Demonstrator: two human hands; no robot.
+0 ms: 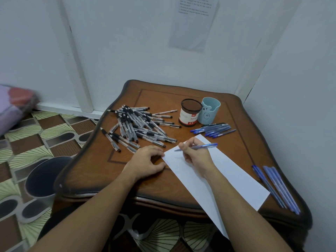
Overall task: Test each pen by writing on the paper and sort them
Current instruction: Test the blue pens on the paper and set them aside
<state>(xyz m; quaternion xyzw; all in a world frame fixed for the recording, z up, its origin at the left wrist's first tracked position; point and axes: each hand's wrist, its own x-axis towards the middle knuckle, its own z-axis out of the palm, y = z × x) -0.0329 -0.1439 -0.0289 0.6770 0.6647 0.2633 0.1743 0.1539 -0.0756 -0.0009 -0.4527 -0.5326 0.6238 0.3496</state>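
Note:
A white sheet of paper (pixel 227 177) lies slantwise on the brown wooden table (pixel 101 171), its near end hanging over the front edge. My right hand (pixel 197 154) grips a blue pen (pixel 205 146) with its tip down on the paper's upper left part. Faint blue marks show near the paper's left edge. My left hand (pixel 147 161) rests on the table with fingertips touching that edge of the sheet. A heap of several clear pens with black grips (pixel 140 128) lies at the table's left.
A brown mesh pen cup (pixel 190 112) and a light blue bear cup (pixel 209 110) stand at the back. Several blue pens (pixel 214 130) lie in front of the cups, and three more blue pens (pixel 278 188) near the right edge. A dark bin (pixel 43 179) stands on the floor, left.

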